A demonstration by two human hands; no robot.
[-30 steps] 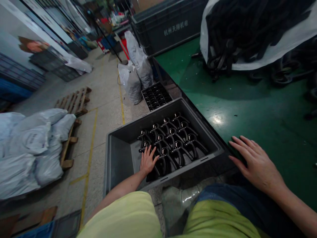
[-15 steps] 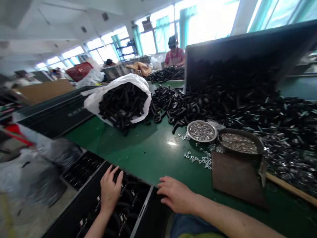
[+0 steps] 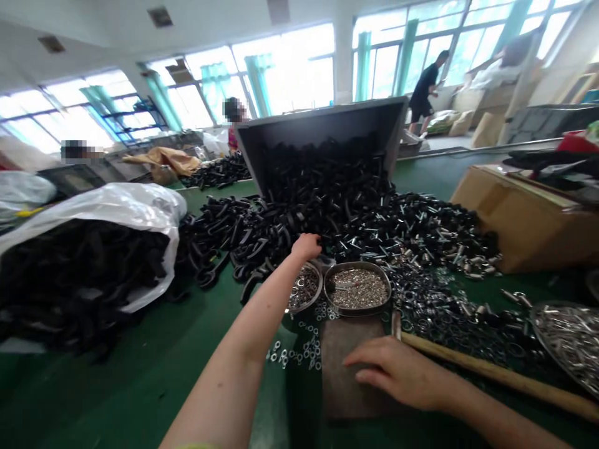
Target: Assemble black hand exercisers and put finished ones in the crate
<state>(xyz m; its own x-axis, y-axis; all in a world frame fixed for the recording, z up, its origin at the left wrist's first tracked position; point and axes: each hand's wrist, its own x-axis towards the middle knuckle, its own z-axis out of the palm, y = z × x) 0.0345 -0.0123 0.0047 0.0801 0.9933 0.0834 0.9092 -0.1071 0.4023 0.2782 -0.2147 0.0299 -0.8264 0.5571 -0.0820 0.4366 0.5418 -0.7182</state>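
Note:
My left hand (image 3: 306,247) reaches far forward to the near edge of a heap of black curved parts (image 3: 276,234). Its fingers point down and are mostly hidden, so whether they grip a part I cannot tell. Under that forearm is a round metal bowl (image 3: 306,305) of small metal pieces. My right hand (image 3: 397,373) hovers over a flat brown plate (image 3: 349,374), fingers loosely apart and nothing in them. Beyond the plate stands an oval tin (image 3: 358,310) filled with small metal bits. A hammer (image 3: 468,363) with a long wooden handle lies beside my right hand.
A white plastic bag (image 3: 135,202) of black parts lies at left. A large grey bin (image 3: 322,125) is tipped behind the heap. Loose metal rings (image 3: 299,355) lie near the plate. At right are a cardboard box (image 3: 528,218) and a dish of metal pieces (image 3: 571,337). People are farther back.
My view has swung right. My left hand has left the black crate of parts and reached forward to the heap. My right hand has moved over the brown plate.

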